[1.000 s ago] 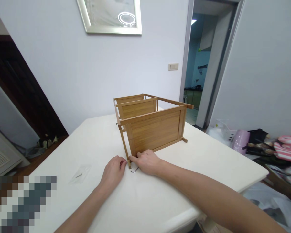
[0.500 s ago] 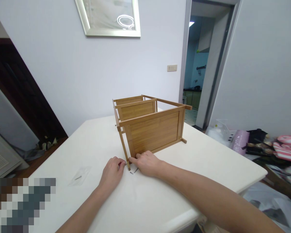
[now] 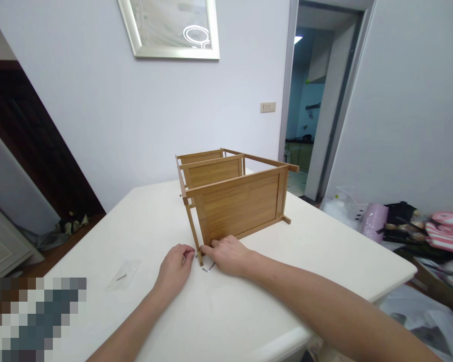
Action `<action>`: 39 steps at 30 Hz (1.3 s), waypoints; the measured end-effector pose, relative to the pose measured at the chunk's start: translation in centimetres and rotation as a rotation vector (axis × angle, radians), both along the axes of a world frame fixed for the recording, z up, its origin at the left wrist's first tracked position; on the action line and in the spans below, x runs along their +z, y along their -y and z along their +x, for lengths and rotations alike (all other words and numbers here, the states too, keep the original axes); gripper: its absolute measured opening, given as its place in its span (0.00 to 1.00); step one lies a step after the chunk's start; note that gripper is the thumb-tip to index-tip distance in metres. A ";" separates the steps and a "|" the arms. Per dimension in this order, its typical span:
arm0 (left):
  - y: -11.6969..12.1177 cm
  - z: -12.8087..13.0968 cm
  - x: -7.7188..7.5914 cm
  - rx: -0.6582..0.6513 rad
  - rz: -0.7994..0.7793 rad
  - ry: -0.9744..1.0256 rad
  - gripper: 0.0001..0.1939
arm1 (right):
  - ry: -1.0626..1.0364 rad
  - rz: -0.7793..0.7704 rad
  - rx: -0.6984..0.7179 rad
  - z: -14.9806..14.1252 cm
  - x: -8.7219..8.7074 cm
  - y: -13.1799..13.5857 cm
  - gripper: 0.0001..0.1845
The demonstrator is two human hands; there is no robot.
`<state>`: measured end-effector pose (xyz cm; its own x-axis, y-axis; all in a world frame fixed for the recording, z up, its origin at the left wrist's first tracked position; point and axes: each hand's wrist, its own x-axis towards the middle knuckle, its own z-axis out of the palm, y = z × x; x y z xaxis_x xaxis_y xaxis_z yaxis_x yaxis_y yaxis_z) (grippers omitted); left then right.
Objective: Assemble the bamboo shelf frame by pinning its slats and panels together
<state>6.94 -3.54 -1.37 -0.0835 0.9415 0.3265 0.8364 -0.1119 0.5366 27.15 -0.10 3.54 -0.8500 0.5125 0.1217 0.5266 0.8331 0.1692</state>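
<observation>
A wooden shelf rack (image 3: pixel 243 203) lies on its side on the white table (image 3: pixel 158 211). My left hand (image 3: pixel 175 266) is closed in a pinch at a small screw (image 3: pixel 196 256) that sticks out of the rack's near leg; whether the fingertips touch its head is hard to see. Around the rack's lower near corner, my right hand (image 3: pixel 228 255) is closed, fingers on the leg and panel edge. Partly under that hand lies an L-shaped hex key (image 3: pixel 207 270). Left of my left hand, a clear plastic bag (image 3: pixel 124 275) with a screw in it rests on the tabletop.
Beyond the table stands a white wall with a framed mirror (image 3: pixel 173 53) and a switch plate (image 3: pixel 268 107). A doorway opens at the right. Bags, a purple roll (image 3: pixel 374 221) and striped cloth (image 3: pixel 447 229) are piled beside the table's right edge.
My left fingertips have drawn slightly back from the leg, so the small screw shows more. My right hand stays at the corner. The view has shifted slightly.
</observation>
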 end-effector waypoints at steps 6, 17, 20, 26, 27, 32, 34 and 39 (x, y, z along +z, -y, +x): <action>0.0 0.2 -0.1 -0.064 -0.006 -0.054 0.08 | -0.042 0.012 0.023 0.0 0.2 0.1 0.14; 0.0 0.1 -0.1 -0.061 0.010 -0.085 0.12 | -0.101 -0.045 -0.020 0.1 0.2 0.0 0.13; 0.0 0.2 -0.1 -0.071 0.012 -0.098 0.10 | -0.109 -0.048 -0.009 0.1 0.1 0.0 0.13; -0.1 -0.2 -0.3 -0.020 0.036 0.013 0.09 | -0.122 -0.048 -0.009 0.2 0.2 -0.1 0.14; -0.1 -0.3 -0.3 -0.009 0.044 0.014 0.09 | -0.123 -0.048 -0.010 0.2 0.2 -0.1 0.14; 0.1 0.0 -0.1 -0.056 0.002 -0.117 0.14 | -0.133 -0.027 -0.019 0.2 0.2 0.0 0.11; 0.2 0.2 0.0 -0.073 -0.011 -0.151 0.15 | -0.130 -0.031 -0.022 0.2 0.2 0.0 0.11; 0.0 0.4 0.1 -0.018 -0.022 -0.087 0.09 | -0.133 -0.037 -0.016 0.2 0.2 0.0 0.12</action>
<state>7.38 -3.57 -1.24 -0.0390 0.9495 0.3113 0.8780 -0.1162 0.4643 27.33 -0.14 3.71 -0.8193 0.5322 0.2133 0.5556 0.8288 0.0665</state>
